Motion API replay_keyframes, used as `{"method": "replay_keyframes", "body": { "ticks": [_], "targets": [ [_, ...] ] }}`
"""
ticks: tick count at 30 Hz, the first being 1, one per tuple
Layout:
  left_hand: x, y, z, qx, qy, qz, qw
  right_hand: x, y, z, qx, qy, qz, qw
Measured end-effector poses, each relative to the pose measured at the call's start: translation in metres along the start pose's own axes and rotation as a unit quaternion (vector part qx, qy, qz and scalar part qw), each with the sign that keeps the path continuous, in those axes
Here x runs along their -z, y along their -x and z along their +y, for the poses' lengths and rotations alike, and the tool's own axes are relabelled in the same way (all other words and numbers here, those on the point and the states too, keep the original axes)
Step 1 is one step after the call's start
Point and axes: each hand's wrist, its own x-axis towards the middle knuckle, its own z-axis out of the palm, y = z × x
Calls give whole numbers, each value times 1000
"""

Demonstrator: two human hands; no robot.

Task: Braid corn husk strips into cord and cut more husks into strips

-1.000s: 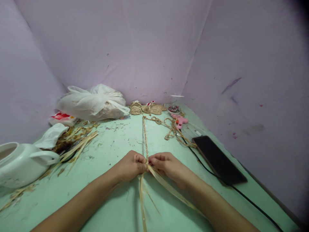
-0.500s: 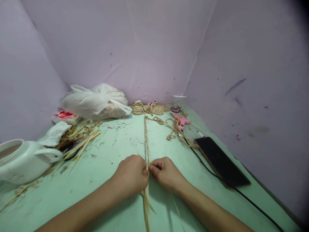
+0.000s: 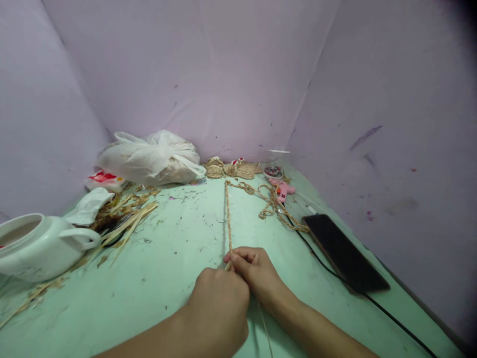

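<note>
A braided straw cord (image 3: pixel 228 214) runs from the back of the green tabletop toward me. My right hand (image 3: pixel 257 273) pinches its near end between thumb and fingers. Close in front, my left hand (image 3: pixel 221 303) is closed in a fist around the loose straw strands, most of which it hides. One thin strand (image 3: pixel 265 325) hangs below my right hand. Past the far bend, the cord trails right in loose loops (image 3: pixel 270 201) beside a pink glue gun (image 3: pixel 283 189).
On the left are a white ceramic pot (image 3: pixel 44 248), scattered straw strips (image 3: pixel 137 219) and a white plastic bag (image 3: pixel 152 156). Coiled straw pieces (image 3: pixel 240 170) lie at the back. A dark phone (image 3: pixel 345 253) and a black cable (image 3: pixel 395 311) are on the right. Pale walls enclose the table.
My left hand has moved nearer to me and slightly right, now covering the loose strands. My right hand still pinches the braid at about the same place.
</note>
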Motion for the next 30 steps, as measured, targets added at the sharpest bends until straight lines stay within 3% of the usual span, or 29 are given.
{"method": "replay_keyframes", "body": {
  "ticks": [2,5,7,9,11,16,24,26,30],
  "targets": [
    [17,-3,-10,27,23,0,999,0,0,-2,-7,-19,-8,1000],
    [34,-15,-27,111,180,73,975,0,-1,-1,2,-8,-10,1000],
    [33,-24,-36,166,356,-7,919,0,-2,0,19,-2,-23,1000],
    [25,-31,-40,166,491,-107,849,2,-3,-1,38,-14,-60,997],
    [16,-34,-41,141,548,-148,811,5,-4,-4,45,-20,-97,994],
    [12,-35,-43,128,523,-129,833,15,-5,-11,45,57,-136,988],
    [19,-36,-48,113,474,-142,862,19,-8,-5,62,137,-107,983],
    [23,-35,-47,126,487,-137,854,19,-8,-6,67,119,-104,985],
    [22,-34,-46,125,569,-135,801,17,-8,-7,70,79,-107,989]
  ]
}}
